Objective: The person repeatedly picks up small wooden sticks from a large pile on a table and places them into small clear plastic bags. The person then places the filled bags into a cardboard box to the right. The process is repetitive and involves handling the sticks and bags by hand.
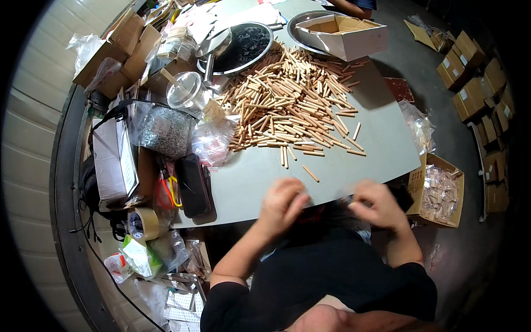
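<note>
My left hand (283, 206) is at the table's front edge, its fingers curled and blurred by motion; whatever lies in them is hidden. To its right, my right hand (378, 203) is closed, thumb against fingers. A small shiny, see-through bit shows at its fingertips, too blurred to name. Just beyond the left hand a single wooden dowel (311, 173) lies apart on the grey table (381, 149). Farther back spreads a big heap of short wooden dowels (293, 105).
Behind the heap stand a metal bowl of black pieces (249, 47) and a white carton (348, 41) on another bowl. Leftward lie a phone (193, 185), scissors (167, 191) and a tape roll (142, 223). A box of bagged dowels (440, 191) stands right; another person's arm (348, 6) shows.
</note>
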Motion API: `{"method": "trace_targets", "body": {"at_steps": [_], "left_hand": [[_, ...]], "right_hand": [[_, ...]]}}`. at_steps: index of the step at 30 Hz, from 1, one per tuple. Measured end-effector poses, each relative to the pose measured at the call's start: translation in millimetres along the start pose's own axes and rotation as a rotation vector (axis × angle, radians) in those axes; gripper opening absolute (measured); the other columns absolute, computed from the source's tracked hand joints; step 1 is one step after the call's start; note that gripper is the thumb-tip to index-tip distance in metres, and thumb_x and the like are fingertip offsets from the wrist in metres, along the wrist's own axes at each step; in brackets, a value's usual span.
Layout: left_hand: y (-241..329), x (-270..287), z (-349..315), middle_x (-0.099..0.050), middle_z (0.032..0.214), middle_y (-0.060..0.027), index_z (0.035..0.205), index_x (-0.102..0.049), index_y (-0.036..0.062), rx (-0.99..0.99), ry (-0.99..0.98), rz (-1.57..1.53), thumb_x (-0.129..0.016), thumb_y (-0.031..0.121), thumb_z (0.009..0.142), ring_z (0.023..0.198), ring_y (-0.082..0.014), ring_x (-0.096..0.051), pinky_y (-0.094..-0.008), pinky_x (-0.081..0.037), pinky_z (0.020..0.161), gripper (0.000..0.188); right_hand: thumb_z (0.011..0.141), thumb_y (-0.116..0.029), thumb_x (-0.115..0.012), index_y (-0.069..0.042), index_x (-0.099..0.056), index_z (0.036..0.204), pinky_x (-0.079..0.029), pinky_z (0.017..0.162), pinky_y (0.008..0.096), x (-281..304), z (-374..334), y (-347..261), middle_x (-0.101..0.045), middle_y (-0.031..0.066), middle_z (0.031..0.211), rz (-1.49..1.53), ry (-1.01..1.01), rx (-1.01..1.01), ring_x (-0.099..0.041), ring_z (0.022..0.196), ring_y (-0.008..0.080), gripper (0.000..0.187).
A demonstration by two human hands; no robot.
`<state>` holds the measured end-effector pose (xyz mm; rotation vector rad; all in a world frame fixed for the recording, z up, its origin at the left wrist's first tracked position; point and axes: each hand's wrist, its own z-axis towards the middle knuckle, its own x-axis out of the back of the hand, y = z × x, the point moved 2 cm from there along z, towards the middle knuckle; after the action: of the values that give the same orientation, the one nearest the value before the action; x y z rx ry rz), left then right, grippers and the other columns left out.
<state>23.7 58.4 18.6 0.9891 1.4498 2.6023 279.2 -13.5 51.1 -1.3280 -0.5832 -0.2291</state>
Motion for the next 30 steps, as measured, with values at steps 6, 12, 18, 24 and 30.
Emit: {"method": "trace_targets", "body": {"at_steps": [6, 12, 18, 24, 30], "left_hand": [[-73.1, 82.6, 2.3, -0.039, 0.15, -0.0271, 0.139, -0.046, -0.0085, 0.364, 0.177, 0.913, -0.07, 0.04, 0.088, 0.134, -0.0433, -0.037, -0.0507, -0.032, 0.111, 0.074], [-55.6, 56.6, -8.7, -0.039, 0.152, -0.0238, 0.137, -0.049, -0.0093, 0.359, -0.054, 0.934, -0.068, 0.054, 0.084, 0.138, -0.04, -0.036, -0.0518, -0.03, 0.11, 0.085], [-31.3, 30.6, -32.6, -0.047, 0.139, -0.0249, 0.135, -0.05, -0.0081, 0.184, -0.042, 0.751, -0.075, 0.043, 0.08, 0.125, -0.0438, -0.044, -0.0501, -0.037, 0.105, 0.079], [-16.2, 35.2, -65.8, -0.053, 0.113, -0.0126, 0.13, -0.06, 0.0044, 0.077, -0.039, 0.707, -0.084, 0.032, 0.069, 0.104, -0.0329, -0.05, -0.0451, -0.041, 0.093, 0.07], [-19.3, 37.1, -78.5, -0.061, 0.089, -0.0052, 0.103, -0.071, 0.007, -0.153, 0.117, 0.464, -0.08, 0.001, 0.072, 0.08, -0.0247, -0.06, -0.0371, -0.05, 0.071, 0.034]], "right_hand": [[0.083, -0.006, -0.064, 0.0, -0.054, 0.08, -0.04, 0.062, 0.0329, 118.1, -128.1, 45.4, -0.052, 0.0067, 0.076, -0.497, 0.564, -0.526, -0.048, 0.069, 0.0186, 0.012], [0.084, -0.006, -0.065, 0.002, -0.064, 0.093, -0.05, 0.072, 0.0343, 113.1, -117.4, 49.7, -0.063, 0.0139, 0.089, -0.614, 0.714, -0.539, -0.062, 0.081, 0.0253, 0.011], [0.082, -0.012, -0.07, -0.001, -0.067, 0.099, -0.054, 0.076, 0.041, -26.2, 23.4, 16.1, -0.066, 0.0175, 0.091, -0.355, 0.287, -0.108, -0.065, 0.083, 0.0346, 0.02], [0.08, -0.002, -0.067, -0.002, -0.066, 0.099, -0.053, 0.072, 0.0428, -80.0, 85.0, 24.0, -0.064, 0.0155, 0.089, -0.405, 0.348, 0.028, -0.064, 0.081, 0.0369, 0.018], [0.078, 0.001, -0.063, -0.001, -0.064, 0.103, -0.052, 0.081, 0.0438, -87.9, 105.6, 9.1, -0.061, 0.0166, 0.099, -0.373, 0.328, 0.03, -0.062, 0.09, 0.0365, 0.025]]}}
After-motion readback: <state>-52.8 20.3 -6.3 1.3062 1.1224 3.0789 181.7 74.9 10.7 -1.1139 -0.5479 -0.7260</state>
